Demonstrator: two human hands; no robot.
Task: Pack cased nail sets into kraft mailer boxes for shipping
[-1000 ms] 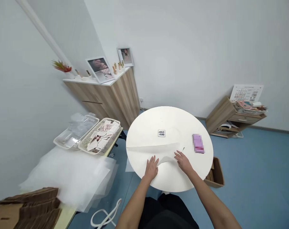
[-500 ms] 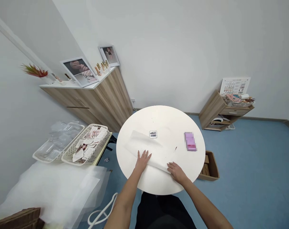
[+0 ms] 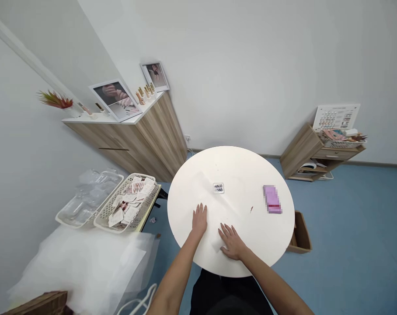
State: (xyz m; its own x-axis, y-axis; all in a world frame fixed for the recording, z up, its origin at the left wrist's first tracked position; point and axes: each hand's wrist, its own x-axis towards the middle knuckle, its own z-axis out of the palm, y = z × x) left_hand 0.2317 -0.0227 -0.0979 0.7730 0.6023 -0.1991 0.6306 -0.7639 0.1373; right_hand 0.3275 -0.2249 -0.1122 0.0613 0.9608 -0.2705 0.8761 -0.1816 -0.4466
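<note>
Thin sheet (image 3: 214,234) is laid near the front edge of the round table (image 3: 257,166), pressed down by the left hand (image 3: 199,220) and right hand (image 3: 231,243), both open and spread, clamped on nothing, apparently so that it is kept flat.

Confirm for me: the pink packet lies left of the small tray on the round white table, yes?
No: the head view shows the pink packet to the right of the small tray, on the round white table.
</note>
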